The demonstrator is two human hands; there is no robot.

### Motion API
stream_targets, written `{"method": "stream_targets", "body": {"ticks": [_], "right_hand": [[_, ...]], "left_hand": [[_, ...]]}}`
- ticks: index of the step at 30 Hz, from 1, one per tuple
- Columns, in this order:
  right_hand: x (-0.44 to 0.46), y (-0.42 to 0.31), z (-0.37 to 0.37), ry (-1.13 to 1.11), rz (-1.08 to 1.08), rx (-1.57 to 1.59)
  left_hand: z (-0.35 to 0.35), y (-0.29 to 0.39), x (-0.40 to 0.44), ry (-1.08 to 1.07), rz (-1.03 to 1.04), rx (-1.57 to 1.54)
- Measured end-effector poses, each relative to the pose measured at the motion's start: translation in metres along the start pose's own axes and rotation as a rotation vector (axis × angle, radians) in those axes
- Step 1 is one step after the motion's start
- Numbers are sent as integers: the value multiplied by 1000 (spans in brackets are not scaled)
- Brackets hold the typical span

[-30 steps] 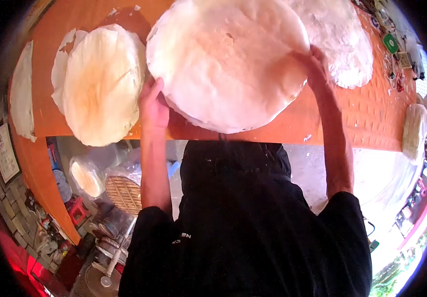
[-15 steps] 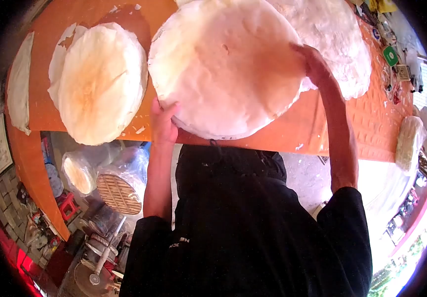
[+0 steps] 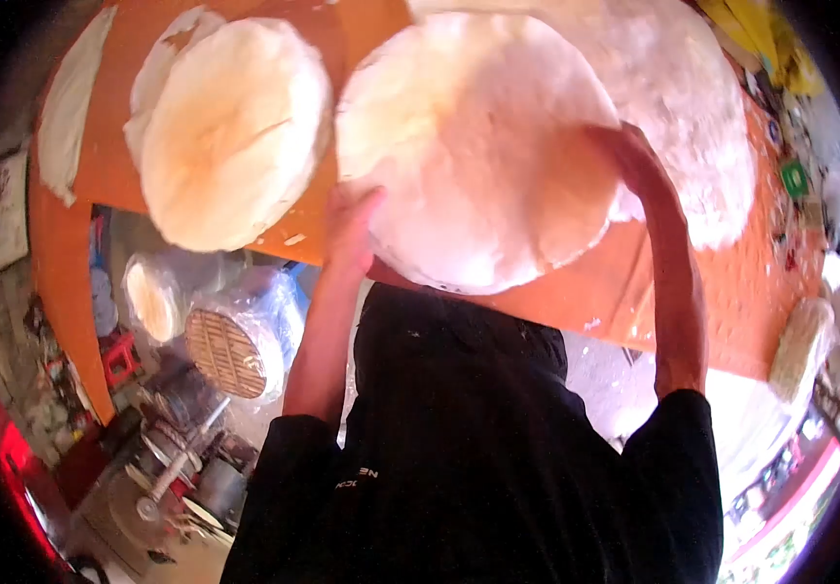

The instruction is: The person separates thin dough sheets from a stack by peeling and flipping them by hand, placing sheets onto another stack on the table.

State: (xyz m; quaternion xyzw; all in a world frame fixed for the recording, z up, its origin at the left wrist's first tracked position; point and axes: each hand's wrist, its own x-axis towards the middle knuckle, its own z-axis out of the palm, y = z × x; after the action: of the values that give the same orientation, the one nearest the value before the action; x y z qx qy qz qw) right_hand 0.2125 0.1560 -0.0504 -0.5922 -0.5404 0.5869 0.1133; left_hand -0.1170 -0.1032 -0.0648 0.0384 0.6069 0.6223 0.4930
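Observation:
A large, pale, round stack of thin flatbread sheets (image 3: 469, 146) lies at the front of the orange table, its lower rim reaching over the edge. My left hand (image 3: 354, 229) grips its lower left rim, with the thumb on top and the other fingers partly hidden. On the opposite side, my right hand (image 3: 626, 156) holds the right rim; its fingers are blurred and in shadow. Left of my left hand is a second round flatbread stack (image 3: 235, 136), with a torn piece (image 3: 152, 92) sticking out behind it. A wide, crumpled pale sheet pile (image 3: 697, 127) lies behind my right hand.
The orange table (image 3: 576, 297) carries scattered flakes. A long pale folded strip (image 3: 74, 107) lies at its left end. Below stand a plastic-wrapped slatted round basket (image 3: 230, 355) and a red stool (image 3: 120, 358). Yellow cloth (image 3: 766, 39) and a wrapped bundle (image 3: 802, 350) are at right.
The view has turned, so the table now slants down to the right. Both hands stay at the stack's two sides, and they appear slightly lower and farther right in view.

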Motion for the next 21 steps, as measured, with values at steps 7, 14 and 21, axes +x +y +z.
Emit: {"method": "stream_targets", "body": {"ticks": [7,14,21], "right_hand": [[-43,-66,-29,27,-268,37],[-84,-194,27,35,-324,237],[-28,-266,188,-405,-436,428]], "left_hand": [[39,50,-30,-66,89,-26],[6,160,-20,-91,232,-155],[-147,278,21,48,379,-8]]}}
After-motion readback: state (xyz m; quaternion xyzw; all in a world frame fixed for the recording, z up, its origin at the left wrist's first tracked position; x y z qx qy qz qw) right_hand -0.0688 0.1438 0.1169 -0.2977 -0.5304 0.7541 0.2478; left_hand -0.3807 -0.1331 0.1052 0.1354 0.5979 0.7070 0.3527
